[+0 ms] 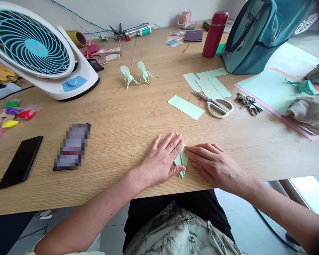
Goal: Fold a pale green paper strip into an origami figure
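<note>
A small pale green folded paper (181, 161) lies flat on the wooden table (127, 117) near its front edge. My left hand (162, 161) lies flat on the paper's left side, fingers stretched out. My right hand (215, 164) presses on its right side with the fingers extended and close together. Only a narrow pointed strip of the paper shows between the two hands.
Two folded green paper figures (135, 75) stand mid-table. Green paper strips (186, 107), white scissors (219, 106) and keys (248, 103) lie right of centre. A fan (37, 53), two phones (21, 161), a red bottle (214, 33) and a teal bag (257, 32) surround them.
</note>
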Demonstrator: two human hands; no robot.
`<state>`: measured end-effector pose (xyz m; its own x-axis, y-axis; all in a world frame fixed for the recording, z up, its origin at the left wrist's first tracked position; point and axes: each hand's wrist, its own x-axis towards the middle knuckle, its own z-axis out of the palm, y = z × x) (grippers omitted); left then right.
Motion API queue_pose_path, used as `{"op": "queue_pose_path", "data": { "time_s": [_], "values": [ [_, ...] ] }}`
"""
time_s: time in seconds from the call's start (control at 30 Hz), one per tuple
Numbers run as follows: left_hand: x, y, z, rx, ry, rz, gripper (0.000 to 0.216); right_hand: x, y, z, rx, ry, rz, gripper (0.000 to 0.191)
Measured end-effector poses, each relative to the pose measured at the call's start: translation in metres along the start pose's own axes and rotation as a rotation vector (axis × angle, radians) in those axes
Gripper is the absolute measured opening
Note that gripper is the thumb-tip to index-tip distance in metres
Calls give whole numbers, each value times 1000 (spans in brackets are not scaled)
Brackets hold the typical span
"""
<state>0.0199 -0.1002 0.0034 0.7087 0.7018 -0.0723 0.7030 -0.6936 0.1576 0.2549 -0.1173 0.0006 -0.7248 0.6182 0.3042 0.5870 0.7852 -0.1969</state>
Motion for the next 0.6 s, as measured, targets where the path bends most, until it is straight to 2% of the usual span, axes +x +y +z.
{"op": "queue_pose_path", "data": {
  "time_s": [0.13,0.33,0.47,0.6],
  "values": [
    [-2,-4,-1,-41,1,22,79,2,0,-1,-20,-21,-11,39],
    [-14,-24,-14,-246,58,171,68,1,1,0,12,-25,-6,39],
    [-13,-29,-14,-320,182,198,61,1,2,1,37,-21,14,37],
    [-5,-23,-8,-351,333,171,30,2,2,1,46,-12,6,37]
  ]
}}
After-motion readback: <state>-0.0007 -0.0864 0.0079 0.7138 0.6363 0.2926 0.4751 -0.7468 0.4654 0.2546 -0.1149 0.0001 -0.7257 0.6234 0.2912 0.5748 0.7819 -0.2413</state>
